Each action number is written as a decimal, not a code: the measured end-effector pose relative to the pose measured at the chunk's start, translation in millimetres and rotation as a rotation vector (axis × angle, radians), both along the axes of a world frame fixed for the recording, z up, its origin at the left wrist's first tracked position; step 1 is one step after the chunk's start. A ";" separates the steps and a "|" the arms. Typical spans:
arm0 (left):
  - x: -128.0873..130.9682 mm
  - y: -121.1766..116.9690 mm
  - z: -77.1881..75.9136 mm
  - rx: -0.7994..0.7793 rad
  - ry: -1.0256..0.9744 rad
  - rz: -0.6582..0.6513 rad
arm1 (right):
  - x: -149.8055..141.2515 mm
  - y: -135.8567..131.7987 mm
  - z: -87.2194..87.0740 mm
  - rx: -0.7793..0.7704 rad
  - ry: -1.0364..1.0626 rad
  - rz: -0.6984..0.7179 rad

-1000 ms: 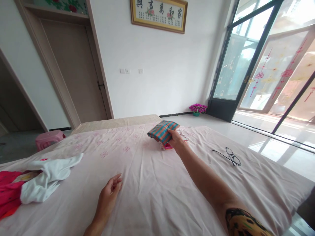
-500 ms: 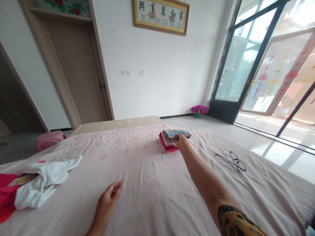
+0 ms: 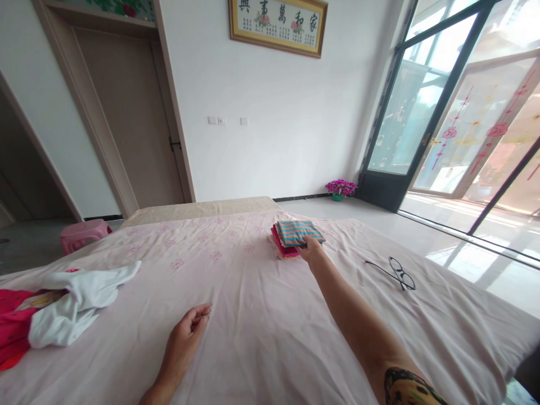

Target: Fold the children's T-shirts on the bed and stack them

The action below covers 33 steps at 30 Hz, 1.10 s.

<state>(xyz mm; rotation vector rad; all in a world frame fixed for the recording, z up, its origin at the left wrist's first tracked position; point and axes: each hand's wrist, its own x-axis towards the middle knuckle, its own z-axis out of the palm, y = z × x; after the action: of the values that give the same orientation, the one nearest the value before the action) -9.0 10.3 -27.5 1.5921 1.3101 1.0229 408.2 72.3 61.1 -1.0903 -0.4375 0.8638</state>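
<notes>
A folded blue-and-orange striped garment lies nearly flat on top of a small stack of folded clothes, in red and pale pink. My right hand grips its near right edge, thumb on top and the other fingers mostly hidden underneath. Over the pink bedsheet, at the lower left of the stack, is my left hand. Its fingers are curled together and nothing shows in them.
On the left of the bed lie a crumpled white garment and a red one. Eyeglasses rest to the right of my right forearm. A pink stool and a pot of magenta flowers stand beyond the bed.
The striped garment has come down flatter onto the stack, now covering more of its top. My right hand has lowered slightly with it. My left hand stays about where it was.
</notes>
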 end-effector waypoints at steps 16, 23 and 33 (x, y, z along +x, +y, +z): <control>7.3 -8.1 8.0 0.023 -0.075 0.051 | -8.9 40.7 23.2 -0.400 -1.560 -0.049; -33.8 22.0 21.7 0.025 -0.223 0.179 | 11.8 70.0 -20.0 -0.600 -1.818 0.115; -199.7 81.0 63.1 -0.046 0.284 1.050 | -70.9 -3.2 -43.3 0.019 -1.665 0.193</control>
<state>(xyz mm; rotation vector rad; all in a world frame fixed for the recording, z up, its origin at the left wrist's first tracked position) -208.7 91.3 35.6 0.9716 2.4505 1.3497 337.3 69.1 17.9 -1.5785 -1.9184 -0.1097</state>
